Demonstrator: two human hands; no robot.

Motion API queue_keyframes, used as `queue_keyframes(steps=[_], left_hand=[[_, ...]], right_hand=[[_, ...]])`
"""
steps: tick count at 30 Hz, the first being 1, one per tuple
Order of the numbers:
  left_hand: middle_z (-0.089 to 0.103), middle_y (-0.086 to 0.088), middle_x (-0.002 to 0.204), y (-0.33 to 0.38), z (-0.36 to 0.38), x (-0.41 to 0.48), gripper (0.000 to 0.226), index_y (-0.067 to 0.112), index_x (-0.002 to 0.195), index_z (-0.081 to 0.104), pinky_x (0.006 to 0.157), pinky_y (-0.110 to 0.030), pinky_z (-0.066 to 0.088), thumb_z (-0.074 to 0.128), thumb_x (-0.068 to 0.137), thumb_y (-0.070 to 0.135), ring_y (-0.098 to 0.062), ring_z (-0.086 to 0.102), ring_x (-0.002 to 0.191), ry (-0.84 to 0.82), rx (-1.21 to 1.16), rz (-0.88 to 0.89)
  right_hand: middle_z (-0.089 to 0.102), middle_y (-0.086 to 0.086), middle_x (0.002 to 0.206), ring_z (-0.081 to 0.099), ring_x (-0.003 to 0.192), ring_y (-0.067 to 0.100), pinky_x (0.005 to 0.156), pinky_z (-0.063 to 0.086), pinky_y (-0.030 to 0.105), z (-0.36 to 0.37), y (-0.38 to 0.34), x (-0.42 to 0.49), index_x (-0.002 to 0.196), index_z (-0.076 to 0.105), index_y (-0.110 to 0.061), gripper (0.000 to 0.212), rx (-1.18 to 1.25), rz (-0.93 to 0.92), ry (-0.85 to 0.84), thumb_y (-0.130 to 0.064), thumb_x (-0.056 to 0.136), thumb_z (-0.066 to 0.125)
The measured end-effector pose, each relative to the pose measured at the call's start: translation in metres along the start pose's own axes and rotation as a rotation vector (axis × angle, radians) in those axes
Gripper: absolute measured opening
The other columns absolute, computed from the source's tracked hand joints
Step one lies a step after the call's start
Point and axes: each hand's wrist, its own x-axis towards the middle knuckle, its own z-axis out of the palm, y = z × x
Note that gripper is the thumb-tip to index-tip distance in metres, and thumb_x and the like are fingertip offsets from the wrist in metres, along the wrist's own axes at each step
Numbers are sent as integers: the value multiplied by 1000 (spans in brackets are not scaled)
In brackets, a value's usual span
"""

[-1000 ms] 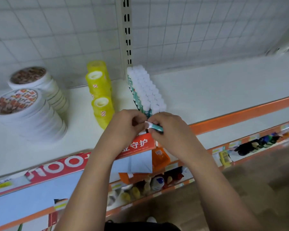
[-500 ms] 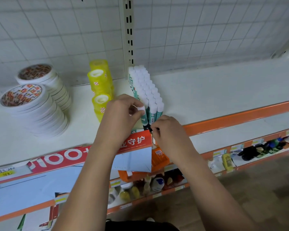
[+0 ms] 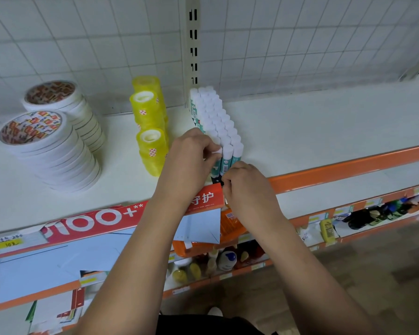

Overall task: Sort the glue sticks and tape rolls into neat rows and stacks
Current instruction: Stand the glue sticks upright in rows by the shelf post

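Observation:
Glue sticks (image 3: 217,117) with white caps and teal bodies stand upright in tight rows on the white shelf (image 3: 324,131), running from the back wall to the front edge. My left hand (image 3: 191,158) pinches the cap of the front-left glue stick (image 3: 215,166). My right hand (image 3: 247,189) has its fingertips curled at the dark base of that same stick. Yellow tape rolls (image 3: 153,151) stand stacked in a line just left of the sticks. Two tall stacks of white tape rolls (image 3: 58,153) sit at the far left.
The shelf's orange front rail (image 3: 348,168) runs to the right. A red sign (image 3: 94,218) and blue paper hang over the front edge under my left forearm. Bottles (image 3: 225,259) and an orange basket fill the lower shelves. A white grid wall backs the shelf.
A second ago both hands held the glue stick lying sideways in front of the rows. It now stands upright at the front-left of the rows, with both hands still on it.

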Motion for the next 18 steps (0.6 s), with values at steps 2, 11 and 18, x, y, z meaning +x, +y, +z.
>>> queue_keyframes(steps=[2, 11, 18], left_hand=[[65, -4, 91, 0, -1, -2, 13, 8, 93, 74, 77, -39, 55, 76, 81, 14, -18, 65, 81, 19, -17, -12], [64, 1, 112, -18, -21, -31, 26, 17, 115, 66, 88, -34, 48, 65, 90, 14, -17, 59, 102, -294, 222, 2], [66, 3, 121, -27, -30, -32, 28, 25, 120, 67, 87, -34, 51, 53, 97, 18, -18, 61, 106, -413, 297, -55]], right_hand=[[58, 2, 104, 51, 95, 14, 77, 46, 25, -1, -1, 0, 102, 68, -10, 24, 2, 8, 8, -15, 100, 45], [62, 2, 101, 53, 96, 17, 81, 49, 30, -2, 4, -1, 102, 70, -13, 20, 82, -14, -11, -18, 96, 52], [65, 3, 99, 57, 93, 17, 81, 52, 35, -3, -3, 1, 102, 71, -14, 20, 110, 1, 12, -21, 96, 53]])
